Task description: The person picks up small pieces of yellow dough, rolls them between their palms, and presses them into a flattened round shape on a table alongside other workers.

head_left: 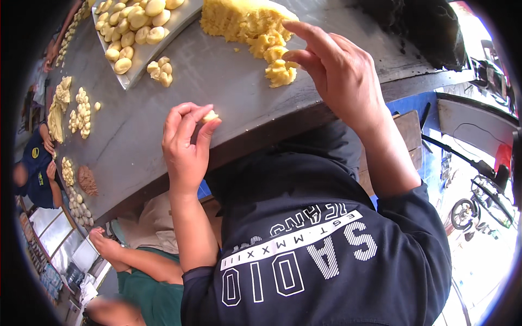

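My left hand (185,141) is closed around a small piece of yellow dough (210,116) that peeks out between the fingertips, near the front edge of the grey metal table (217,76). My right hand (337,70) rests on the table with fingers bent, pinching at torn bits of dough (280,68). These bits lie in front of a big yellow dough block (239,19) at the far side.
A metal tray (179,24) with several shaped dough balls (130,30) sits at the back left; three loose balls (161,70) lie beside it. More dough pieces (80,111) and a brown lump (87,180) lie along the table's left. Other people work there; one person's arm (136,258) is below.
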`<state>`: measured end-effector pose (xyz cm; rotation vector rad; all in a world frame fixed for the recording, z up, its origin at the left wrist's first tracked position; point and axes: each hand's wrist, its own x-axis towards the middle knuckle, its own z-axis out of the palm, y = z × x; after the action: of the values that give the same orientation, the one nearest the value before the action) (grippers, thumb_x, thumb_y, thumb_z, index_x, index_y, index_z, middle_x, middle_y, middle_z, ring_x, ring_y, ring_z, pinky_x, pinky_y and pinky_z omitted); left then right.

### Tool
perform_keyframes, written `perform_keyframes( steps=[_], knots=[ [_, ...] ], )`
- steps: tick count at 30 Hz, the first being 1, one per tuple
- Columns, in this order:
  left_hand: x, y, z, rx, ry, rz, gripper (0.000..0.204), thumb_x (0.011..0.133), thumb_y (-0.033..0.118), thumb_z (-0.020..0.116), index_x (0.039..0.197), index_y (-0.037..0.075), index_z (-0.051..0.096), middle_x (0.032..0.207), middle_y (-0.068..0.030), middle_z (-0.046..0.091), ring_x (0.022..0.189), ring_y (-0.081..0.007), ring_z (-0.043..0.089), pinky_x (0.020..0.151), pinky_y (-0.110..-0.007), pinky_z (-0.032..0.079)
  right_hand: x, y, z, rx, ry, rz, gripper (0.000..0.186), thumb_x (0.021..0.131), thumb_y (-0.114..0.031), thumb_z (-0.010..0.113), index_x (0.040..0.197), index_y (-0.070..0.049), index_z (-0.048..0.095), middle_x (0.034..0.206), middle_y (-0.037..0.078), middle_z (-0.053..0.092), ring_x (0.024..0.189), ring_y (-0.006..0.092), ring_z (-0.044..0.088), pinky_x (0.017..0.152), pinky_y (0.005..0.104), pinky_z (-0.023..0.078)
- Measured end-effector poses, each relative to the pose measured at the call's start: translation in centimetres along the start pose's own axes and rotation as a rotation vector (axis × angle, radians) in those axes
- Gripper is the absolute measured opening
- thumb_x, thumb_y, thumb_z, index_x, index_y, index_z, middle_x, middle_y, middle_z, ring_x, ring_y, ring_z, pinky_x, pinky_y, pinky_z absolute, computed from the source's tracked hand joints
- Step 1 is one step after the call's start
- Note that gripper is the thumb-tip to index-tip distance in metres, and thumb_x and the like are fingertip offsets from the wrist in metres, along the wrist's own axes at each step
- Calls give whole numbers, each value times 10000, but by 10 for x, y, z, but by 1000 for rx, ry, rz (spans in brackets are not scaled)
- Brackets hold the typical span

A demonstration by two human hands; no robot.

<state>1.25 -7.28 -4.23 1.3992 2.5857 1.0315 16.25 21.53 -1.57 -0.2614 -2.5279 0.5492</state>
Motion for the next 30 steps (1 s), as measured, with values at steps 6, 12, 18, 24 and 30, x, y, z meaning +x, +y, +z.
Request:
perform_keyframes(
  steps=[6,12,18,24,30],
  knots=[
    [13,16,8,199,141,103,302,988,139,902,1272,59,836,1265,-122,813,975,-306,746,891,-418,609,-1,15,20,79,45,10,399,1031,65,682,1406,-61,729,1098,152,762,1071,350,780,929,450,643],
    [8,13,8,53,113,-86,296,980,128,908,1259,55,843,1200,-91,856,1054,-303,771,1023,-424,585,-16,-8,11,-52,-136,5,421,946,-24,823,1357,-78,750,1216,131,754,1136,349,753,981,456,628],
    [-6,6,9,58,74,-19,393,911,111,949,1287,67,843,1313,-71,857,1087,-298,751,1002,-409,589,-20,0,17,-8,-40,-45,281,922,-74,875,1201,-94,843,1268,81,786,1115,331,762,956,450,643],
    [12,32,-12,471,-42,222,360,922,299,933,1230,118,888,1298,-20,854,1160,-322,737,1080,-479,520,-14,7,21,118,-28,-39,341,925,-74,873,1263,-98,831,1270,71,785,1132,320,762,969,436,647],
    [98,24,-9,451,60,437,262,1023,384,856,948,135,822,1158,31,851,1126,-254,729,1066,-488,454,-6,0,22,-10,-163,-143,319,913,-143,892,1213,-94,792,1179,57,757,1087,298,746,945,434,640]
  ],
)
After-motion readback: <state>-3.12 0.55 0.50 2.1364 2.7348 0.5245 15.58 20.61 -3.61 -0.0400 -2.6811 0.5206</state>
